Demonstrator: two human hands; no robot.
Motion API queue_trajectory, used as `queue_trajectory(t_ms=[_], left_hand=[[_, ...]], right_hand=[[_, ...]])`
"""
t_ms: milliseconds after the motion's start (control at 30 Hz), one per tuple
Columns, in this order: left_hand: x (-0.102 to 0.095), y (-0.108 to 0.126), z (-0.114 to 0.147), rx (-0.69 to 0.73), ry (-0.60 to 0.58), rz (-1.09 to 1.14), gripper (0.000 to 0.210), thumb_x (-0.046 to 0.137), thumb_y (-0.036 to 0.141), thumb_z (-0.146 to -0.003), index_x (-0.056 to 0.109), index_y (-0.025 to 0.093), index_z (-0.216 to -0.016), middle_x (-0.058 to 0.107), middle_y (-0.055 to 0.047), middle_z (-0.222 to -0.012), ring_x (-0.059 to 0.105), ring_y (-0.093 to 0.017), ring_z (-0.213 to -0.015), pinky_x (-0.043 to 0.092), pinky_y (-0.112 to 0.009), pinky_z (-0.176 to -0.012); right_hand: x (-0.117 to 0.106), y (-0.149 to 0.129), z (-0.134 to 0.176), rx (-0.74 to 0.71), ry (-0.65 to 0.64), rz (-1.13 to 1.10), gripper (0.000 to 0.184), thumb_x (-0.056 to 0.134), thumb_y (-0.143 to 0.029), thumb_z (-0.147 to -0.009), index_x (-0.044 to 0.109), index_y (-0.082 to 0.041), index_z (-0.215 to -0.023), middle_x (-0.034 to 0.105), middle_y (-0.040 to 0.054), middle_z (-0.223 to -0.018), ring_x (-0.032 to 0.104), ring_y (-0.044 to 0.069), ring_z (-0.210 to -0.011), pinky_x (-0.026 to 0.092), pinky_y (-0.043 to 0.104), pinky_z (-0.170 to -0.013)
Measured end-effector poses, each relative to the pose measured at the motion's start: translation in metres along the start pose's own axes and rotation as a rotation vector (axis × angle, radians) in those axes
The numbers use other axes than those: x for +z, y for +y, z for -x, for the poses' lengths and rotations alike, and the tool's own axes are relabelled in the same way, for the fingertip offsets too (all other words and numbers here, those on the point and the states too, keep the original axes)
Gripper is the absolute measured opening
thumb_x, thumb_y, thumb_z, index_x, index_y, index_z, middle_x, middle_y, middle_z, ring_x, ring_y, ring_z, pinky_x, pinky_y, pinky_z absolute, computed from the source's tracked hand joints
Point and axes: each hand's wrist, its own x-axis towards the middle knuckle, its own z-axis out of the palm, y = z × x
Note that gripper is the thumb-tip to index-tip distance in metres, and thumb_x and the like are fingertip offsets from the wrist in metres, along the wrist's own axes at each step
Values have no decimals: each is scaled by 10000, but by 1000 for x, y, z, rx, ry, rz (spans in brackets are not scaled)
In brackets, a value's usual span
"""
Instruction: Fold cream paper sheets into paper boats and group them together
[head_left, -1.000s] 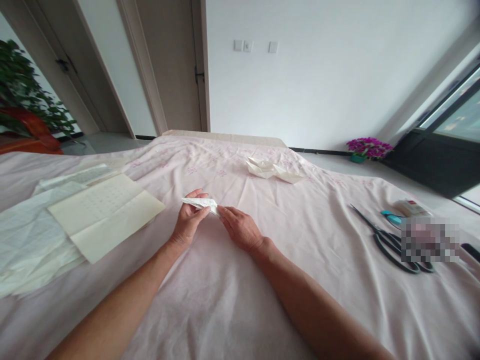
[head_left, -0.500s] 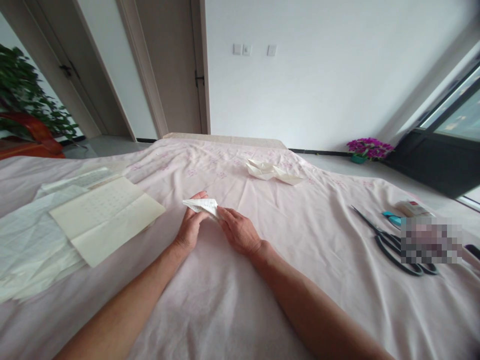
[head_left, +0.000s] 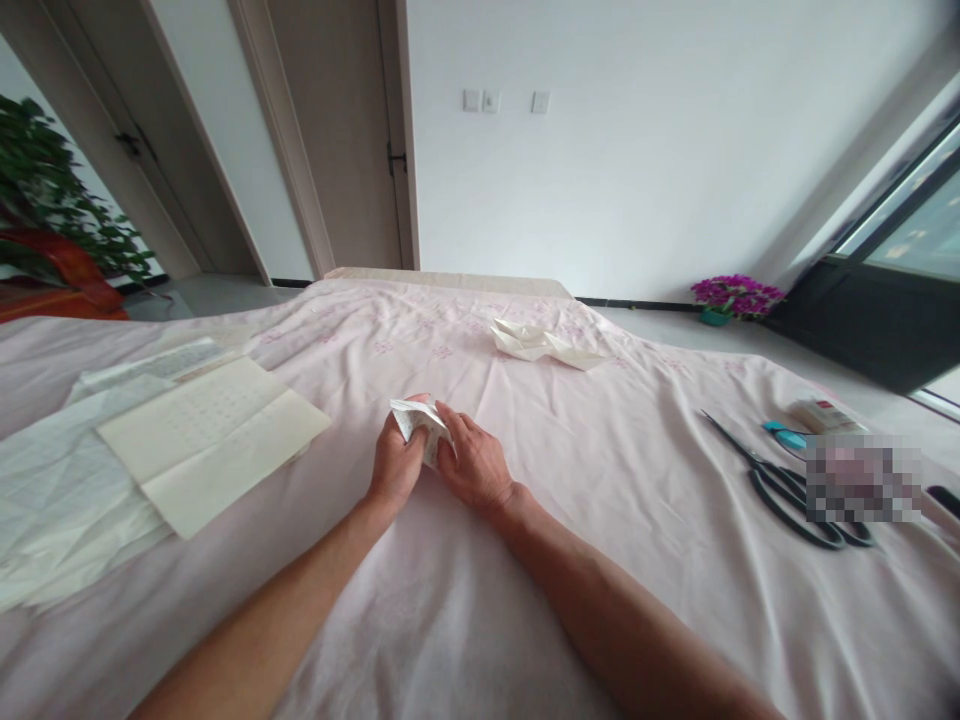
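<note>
Between my two hands is a small folded paper (head_left: 421,420), white with faint print, its upper edges parted a little. My left hand (head_left: 397,455) is closed on its left side, with the thumb on the near face. On the right side my right hand (head_left: 476,460) grips it, fingers over the top and thumb in front. The lower part of the paper is mostly hidden by the thumbs. Farther off, a folded paper boat (head_left: 536,343) of cream paper lies on the pink cloth (head_left: 442,620).
Several sheets of paper (head_left: 214,430) lie in a loose pile at the left. Black-handled scissors (head_left: 772,475) rest at the right, beside a blue object (head_left: 785,434), a small pack (head_left: 825,415) and a blurred-out patch. Behind the cloth stand a wall and doors.
The folded paper has turned in my hands, and its printed near face now shows with the edges spread. My left hand has shifted right, its thumb now on the front.
</note>
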Motion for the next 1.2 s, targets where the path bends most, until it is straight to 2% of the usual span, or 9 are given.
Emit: queue_trajectory(t_ms=[167,333,433,567,700,833,933,1100,1200], left_hand=[[-3,7,1,151,47,-276,411,476,134,-812,581,213,-1201,617,-52,-1204,552,-195,-1156,402,-346,-1032],[-7,2,-4,97,25,-453,406,548,151,-768,630,228,-1159,634,-58,-1124,588,-222,-1085,451,-358,-967],[-7,-3,-7,78,-3,-424,404,535,117,-751,655,228,-1121,662,-42,-1091,616,-196,-1007,478,-330,-910],[-6,0,-10,71,-22,-354,404,531,124,-758,658,232,-1126,684,-22,-1068,629,-161,-900,498,-279,-814],[-9,10,-12,120,-30,-443,336,569,178,-766,698,261,-1066,678,-14,-1042,606,-143,-788,486,-264,-752],[-11,6,-14,89,-42,-423,304,581,207,-765,711,241,-1038,683,-24,-1017,605,-147,-787,487,-262,-748],[-13,-2,-15,37,-93,-410,320,579,206,-754,708,218,-1046,692,-34,-1001,612,-156,-788,496,-261,-728],[-14,-7,-15,109,-145,-475,341,553,148,-745,714,236,-1032,677,-29,-1064,618,-153,-850,487,-255,-780],[-11,-7,-15,60,-132,-477,320,561,189,-769,692,212,-1060,690,-37,-1022,630,-155,-837,490,-259,-777]], right_hand=[[1,5,-3,89,96,-119,406,431,-203,-884,531,-218,-1277,666,52,-1135,639,174,-945,476,262,-862],[5,13,-6,134,154,-217,430,424,-122,-827,601,-217,-1207,695,30,-1085,649,158,-940,471,246,-859],[6,16,-8,214,160,-224,441,461,-139,-809,599,-219,-1221,712,22,-996,656,153,-849,480,241,-804],[5,17,-11,292,138,-230,443,537,-233,-808,584,-234,-1249,704,8,-900,633,143,-741,475,235,-732],[4,19,-13,328,126,-231,467,528,-194,-779,596,-236,-1239,699,6,-906,623,145,-760,464,234,-728],[3,21,-12,326,84,-185,477,516,-180,-769,599,-239,-1235,704,11,-946,627,150,-795,455,238,-750],[0,21,-9,309,9,-79,461,515,-198,-776,602,-288,-1220,705,0,-1009,635,167,-849,448,252,-749],[-4,24,-6,249,-83,51,448,492,-174,-776,608,-328,-1180,688,-24,-1108,628,182,-969,429,261,-785],[-5,24,-7,265,-98,78,405,469,-194,-816,605,-318,-1176,683,-17,-1117,620,178,-985,418,253,-785]])
